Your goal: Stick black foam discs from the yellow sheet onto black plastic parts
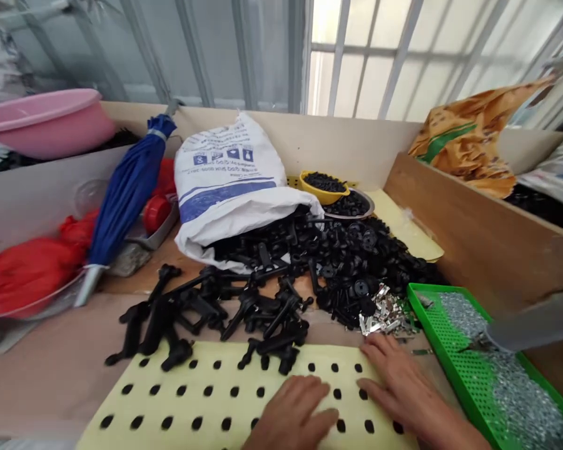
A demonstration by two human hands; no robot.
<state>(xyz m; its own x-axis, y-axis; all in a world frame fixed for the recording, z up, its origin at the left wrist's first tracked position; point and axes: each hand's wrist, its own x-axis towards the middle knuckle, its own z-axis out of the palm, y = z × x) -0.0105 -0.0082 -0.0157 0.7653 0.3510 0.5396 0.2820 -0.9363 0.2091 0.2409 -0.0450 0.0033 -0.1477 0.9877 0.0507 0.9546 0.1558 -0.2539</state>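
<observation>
"What's on the feed?"

"I've got the left hand (291,415) lying flat on a pale yellow perforated board (178,400), fingers slightly spread, holding nothing."

"Right hand (401,384)?"

"Open as well, fingertips at the board's far edge, nothing in its grip that I can see. A heap of silver metal clips (385,319) sits just beyond them."

"Past that?"

"Ahead of the left hand, black plastic parts (201,312) reach the board and run back to a white woven sack (229,181). Right of the right hand, a green mesh tray (438,290) holds small silver pieces (511,387)."
</observation>
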